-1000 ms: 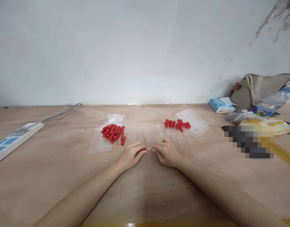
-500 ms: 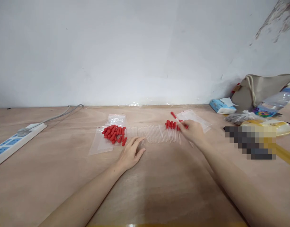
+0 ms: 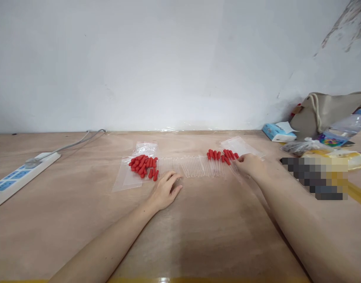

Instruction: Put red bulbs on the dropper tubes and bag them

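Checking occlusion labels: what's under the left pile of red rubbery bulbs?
Translucent flat plastic bags poke out from under the pile of red rubbery bulbs at left and near edges. The bulbs hide what's under the middle.

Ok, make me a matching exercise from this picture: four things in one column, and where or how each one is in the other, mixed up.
Things
1. Left hand
2. Right hand
3. Loose red caps
4. Blue tissue pack

Places and states
A. At the red-capped tubes
B. Near the beige bag
C. Heaped, overlapping clear plastic bags
D. Fingers open, near uncapped clear tubes

Right pairs: 1-D, 2-A, 3-C, 4-B
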`<action>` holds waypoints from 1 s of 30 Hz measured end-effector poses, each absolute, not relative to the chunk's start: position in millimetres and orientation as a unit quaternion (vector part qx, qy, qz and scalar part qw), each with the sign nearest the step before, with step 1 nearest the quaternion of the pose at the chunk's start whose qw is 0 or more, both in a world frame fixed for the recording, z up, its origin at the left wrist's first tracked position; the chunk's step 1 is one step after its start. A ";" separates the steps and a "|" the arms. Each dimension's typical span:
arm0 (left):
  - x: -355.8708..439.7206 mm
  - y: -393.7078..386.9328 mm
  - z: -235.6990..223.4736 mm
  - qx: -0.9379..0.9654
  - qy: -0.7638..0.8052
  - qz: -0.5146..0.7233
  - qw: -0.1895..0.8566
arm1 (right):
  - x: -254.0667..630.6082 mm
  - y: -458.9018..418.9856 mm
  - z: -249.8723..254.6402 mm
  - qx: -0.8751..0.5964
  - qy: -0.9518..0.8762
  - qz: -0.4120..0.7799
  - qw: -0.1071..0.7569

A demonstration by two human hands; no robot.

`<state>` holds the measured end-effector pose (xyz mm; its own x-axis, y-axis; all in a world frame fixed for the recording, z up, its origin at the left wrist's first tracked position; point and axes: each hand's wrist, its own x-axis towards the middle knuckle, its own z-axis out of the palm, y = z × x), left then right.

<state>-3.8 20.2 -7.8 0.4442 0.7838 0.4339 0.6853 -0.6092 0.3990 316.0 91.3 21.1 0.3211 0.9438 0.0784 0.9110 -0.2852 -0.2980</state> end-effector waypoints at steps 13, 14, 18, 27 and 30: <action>-9.1 24.9 6.4 0.779 0.559 0.266 -0.097 | 285.4 86.6 12.9 -0.712 -0.680 0.049 0.168; -13.9 27.3 12.8 0.761 0.583 0.257 -0.116 | 285.3 85.9 13.6 -0.715 -0.679 0.049 0.159; -40.5 37.3 39.7 0.715 0.658 0.202 -0.120 | 282.9 81.5 20.0 -0.729 -0.674 0.043 0.115; -62.1 46.7 39.4 0.711 0.690 0.131 -0.038 | 269.6 77.4 13.3 -0.751 -0.655 0.048 0.069; -56.3 47.2 30.7 0.723 0.674 0.148 -0.043 | 269.8 77.1 12.0 -0.756 -0.648 0.051 0.074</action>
<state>-56.3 47.2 30.7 0.0480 0.9610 0.2725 0.9867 -0.0881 0.1369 269.8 77.1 12.0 0.1541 0.9879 0.0191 0.9727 -0.1483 -0.1785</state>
